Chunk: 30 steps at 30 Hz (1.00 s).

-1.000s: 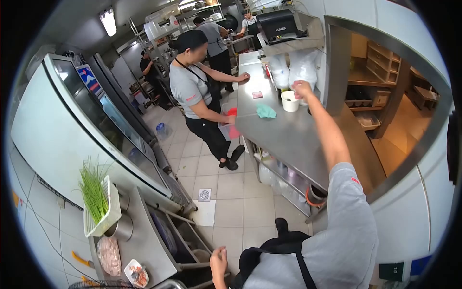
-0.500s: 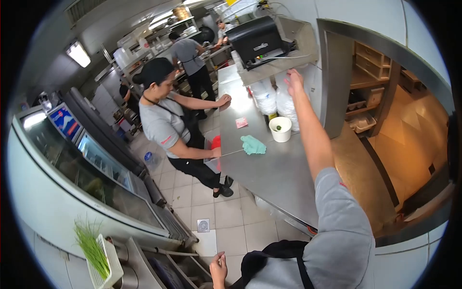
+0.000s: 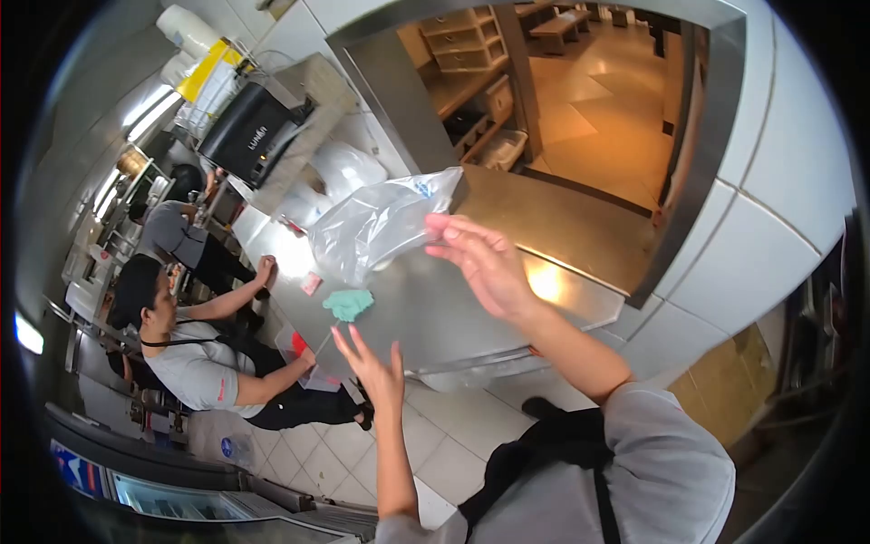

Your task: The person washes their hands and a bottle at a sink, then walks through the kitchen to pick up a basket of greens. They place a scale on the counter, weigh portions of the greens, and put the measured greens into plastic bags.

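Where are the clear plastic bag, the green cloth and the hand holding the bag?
clear plastic bag point(image 3: 376, 227): head view, middle of the bag.
green cloth point(image 3: 349, 304): head view, middle of the crumpled cloth.
right hand point(image 3: 485, 263): head view, middle of the hand.

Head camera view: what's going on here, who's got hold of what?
The person wearing the camera holds a clear plastic bag up by one edge in the right hand, above the steel counter in front of a pass-through window. The left hand is raised, open and empty, near the counter's front edge. A green cloth lies on the counter. A co-worker stands at the counter's other side with one hand resting on it.
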Each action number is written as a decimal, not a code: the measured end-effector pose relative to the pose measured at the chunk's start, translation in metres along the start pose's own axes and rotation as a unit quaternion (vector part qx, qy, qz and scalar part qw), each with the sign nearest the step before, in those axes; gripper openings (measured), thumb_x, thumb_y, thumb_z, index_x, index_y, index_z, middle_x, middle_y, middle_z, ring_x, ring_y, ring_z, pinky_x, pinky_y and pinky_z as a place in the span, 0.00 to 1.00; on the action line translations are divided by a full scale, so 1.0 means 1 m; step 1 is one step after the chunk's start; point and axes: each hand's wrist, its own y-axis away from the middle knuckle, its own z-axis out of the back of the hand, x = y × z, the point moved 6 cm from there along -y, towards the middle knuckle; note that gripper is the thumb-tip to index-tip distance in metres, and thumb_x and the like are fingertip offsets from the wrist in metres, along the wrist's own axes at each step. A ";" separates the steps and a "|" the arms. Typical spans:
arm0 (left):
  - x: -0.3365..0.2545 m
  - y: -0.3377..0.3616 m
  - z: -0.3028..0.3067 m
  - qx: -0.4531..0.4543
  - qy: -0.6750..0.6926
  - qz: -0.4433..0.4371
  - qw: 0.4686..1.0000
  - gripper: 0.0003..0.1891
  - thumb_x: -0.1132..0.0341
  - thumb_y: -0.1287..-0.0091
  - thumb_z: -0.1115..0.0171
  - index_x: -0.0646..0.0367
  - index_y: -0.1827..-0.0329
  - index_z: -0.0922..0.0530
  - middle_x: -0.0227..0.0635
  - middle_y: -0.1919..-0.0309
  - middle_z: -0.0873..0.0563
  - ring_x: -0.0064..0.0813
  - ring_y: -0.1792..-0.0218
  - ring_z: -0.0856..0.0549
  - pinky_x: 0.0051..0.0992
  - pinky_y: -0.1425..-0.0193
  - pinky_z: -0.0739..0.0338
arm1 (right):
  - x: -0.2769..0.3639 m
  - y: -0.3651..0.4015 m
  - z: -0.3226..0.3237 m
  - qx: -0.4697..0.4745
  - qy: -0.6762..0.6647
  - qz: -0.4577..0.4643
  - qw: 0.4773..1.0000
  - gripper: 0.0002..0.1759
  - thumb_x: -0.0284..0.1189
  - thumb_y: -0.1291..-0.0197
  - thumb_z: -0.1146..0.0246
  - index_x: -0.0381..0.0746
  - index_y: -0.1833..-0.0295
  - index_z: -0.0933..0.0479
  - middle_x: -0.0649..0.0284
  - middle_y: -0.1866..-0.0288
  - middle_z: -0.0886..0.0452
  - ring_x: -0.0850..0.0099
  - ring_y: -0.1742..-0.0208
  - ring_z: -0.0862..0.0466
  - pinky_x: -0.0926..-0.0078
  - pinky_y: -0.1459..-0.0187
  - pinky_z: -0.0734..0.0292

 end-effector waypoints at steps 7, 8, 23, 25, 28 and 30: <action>-0.107 0.006 -0.036 -0.054 0.086 -0.145 0.984 0.18 0.75 0.52 0.37 0.65 0.56 0.25 0.56 0.52 0.27 0.48 0.49 0.27 0.37 0.44 0.36 | 0.153 0.123 0.043 -0.117 0.020 -0.031 0.992 0.20 0.25 0.41 0.45 0.32 0.42 0.34 0.58 0.47 0.28 0.72 0.50 0.26 0.69 0.50 0.27; -0.143 0.004 -0.036 0.003 0.202 -0.131 0.971 0.14 0.76 0.52 0.39 0.65 0.60 0.24 0.51 0.59 0.23 0.42 0.56 0.24 0.33 0.50 0.32 | 0.182 0.146 0.054 -0.142 0.079 -0.009 0.987 0.25 0.25 0.42 0.43 0.33 0.38 0.38 0.57 0.43 0.31 0.71 0.49 0.26 0.69 0.49 0.28; -0.721 0.272 -0.129 0.643 0.557 -0.268 0.453 0.24 0.67 0.45 0.37 0.60 0.47 0.35 0.36 0.66 0.25 0.26 0.74 0.25 0.25 0.67 0.29 | 0.486 0.610 0.280 -0.563 0.555 0.023 0.613 0.21 0.25 0.50 0.38 0.37 0.48 0.27 0.50 0.50 0.25 0.64 0.48 0.25 0.74 0.50 0.29; -0.765 0.307 -0.137 0.697 0.456 -0.384 0.397 0.25 0.69 0.45 0.38 0.55 0.45 0.37 0.37 0.63 0.27 0.32 0.69 0.24 0.29 0.62 0.28 | 0.520 0.670 0.292 -0.643 0.425 0.035 0.637 0.17 0.24 0.49 0.39 0.34 0.52 0.24 0.55 0.57 0.20 0.69 0.56 0.20 0.76 0.57 0.24; -0.814 0.350 -0.134 0.627 0.493 -0.536 0.276 0.21 0.72 0.47 0.39 0.54 0.50 0.34 0.38 0.61 0.27 0.36 0.64 0.23 0.31 0.59 0.28 | 0.532 0.735 0.308 -0.756 0.279 -0.074 0.587 0.11 0.24 0.44 0.44 0.34 0.55 0.25 0.60 0.63 0.20 0.71 0.62 0.20 0.69 0.58 0.22; -0.851 0.375 -0.140 0.612 0.476 -0.587 0.233 0.19 0.72 0.47 0.39 0.54 0.51 0.31 0.40 0.60 0.27 0.37 0.62 0.24 0.31 0.57 0.29 | 0.544 0.751 0.326 -0.737 0.159 0.066 0.653 0.12 0.24 0.41 0.48 0.35 0.51 0.28 0.58 0.62 0.21 0.69 0.63 0.20 0.65 0.58 0.22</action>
